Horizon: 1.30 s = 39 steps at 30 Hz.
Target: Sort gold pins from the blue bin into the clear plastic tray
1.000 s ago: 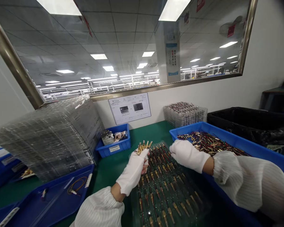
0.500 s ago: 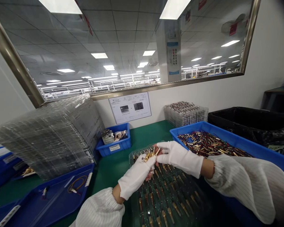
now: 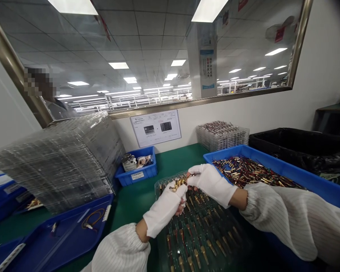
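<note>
My left hand (image 3: 170, 200), in a white glove with bare fingertips, is closed around a bunch of small gold-coloured metal parts with wires (image 3: 178, 184). My right hand (image 3: 208, 181), gloved the same way, has its fingers pinched at the right end of that bunch; its fingertips partly hide what they grip. Both hands are above a clear plastic tray (image 3: 161, 223) whose slots hold rows of similar gold parts with dark and red wires. Beside my right forearm is a blue bin (image 3: 223, 154) heaped with many loose wired gold parts (image 3: 252, 172).
Tall stacked clear trays (image 3: 73, 162) stand left, near a small blue box (image 3: 137, 176) with a can. A blue tray (image 3: 68, 241) holds a looped wire. Filled trays (image 3: 222, 132) and a black-lined bin (image 3: 300, 143) stand behind right. A person (image 3: 58, 105) shows behind the glass.
My right hand has moved slightly down and left, its fingers drawing closer together at the bunch. My left hand stays nearly in place. A person has appeared behind the glass at left.
</note>
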### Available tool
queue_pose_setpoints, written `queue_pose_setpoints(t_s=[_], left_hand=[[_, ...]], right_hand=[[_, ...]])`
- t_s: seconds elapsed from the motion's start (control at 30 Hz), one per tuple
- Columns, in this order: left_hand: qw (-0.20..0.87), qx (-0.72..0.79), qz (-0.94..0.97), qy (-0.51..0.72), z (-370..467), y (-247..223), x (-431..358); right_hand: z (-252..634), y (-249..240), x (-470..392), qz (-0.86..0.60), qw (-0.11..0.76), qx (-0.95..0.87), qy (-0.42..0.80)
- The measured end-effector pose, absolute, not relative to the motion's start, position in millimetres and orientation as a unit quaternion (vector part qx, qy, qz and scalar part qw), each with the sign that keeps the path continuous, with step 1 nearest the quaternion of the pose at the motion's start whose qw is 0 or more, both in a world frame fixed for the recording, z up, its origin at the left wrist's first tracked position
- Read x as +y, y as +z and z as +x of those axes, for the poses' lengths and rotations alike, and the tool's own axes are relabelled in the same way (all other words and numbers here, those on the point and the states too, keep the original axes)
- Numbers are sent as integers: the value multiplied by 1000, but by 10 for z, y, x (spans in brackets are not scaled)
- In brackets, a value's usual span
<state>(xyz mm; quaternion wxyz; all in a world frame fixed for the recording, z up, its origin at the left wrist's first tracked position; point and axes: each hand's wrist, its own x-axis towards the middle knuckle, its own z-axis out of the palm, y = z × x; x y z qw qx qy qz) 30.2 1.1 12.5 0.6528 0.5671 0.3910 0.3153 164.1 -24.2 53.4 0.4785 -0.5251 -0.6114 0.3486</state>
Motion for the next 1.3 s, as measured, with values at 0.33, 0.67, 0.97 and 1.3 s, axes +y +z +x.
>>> queue_pose_setpoints(t_s=[0.33, 0.67, 0.97, 1.3], left_hand=[[597, 414, 577, 374, 233, 340, 28], [628, 435, 510, 395, 120, 462, 213], [645, 437, 500, 378, 132, 429, 211], [687, 383, 493, 370, 103, 468, 215]], right_hand=[[1860, 541, -81, -578, 482, -611, 245], [1321, 237, -431, -372, 116, -897, -208], [1216, -26, -520, -267, 73, -954, -112], [1451, 180, -458, -327, 138, -935, 7]])
